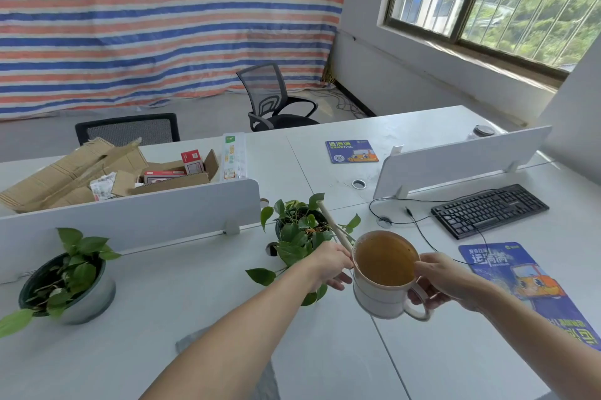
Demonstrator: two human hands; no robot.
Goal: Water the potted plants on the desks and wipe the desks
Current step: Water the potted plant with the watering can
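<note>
So the white watering can (pixel 377 299) is up off the desk (pixel 162 318), near the middle, full of brownish water. The right hand (pixel 445 282) has its fingers curled through the handle, and the left hand (pixel 331 264) grips the watering can where the spout (pixel 331 224) starts. The spout pokes out over the middle potted plant (pixel 296 230). A second potted plant (pixel 65 279) sits near left, with a keyboard (pixel 489 209) off right and a grey cloth (pixel 192 342) under the left forearm.
</note>
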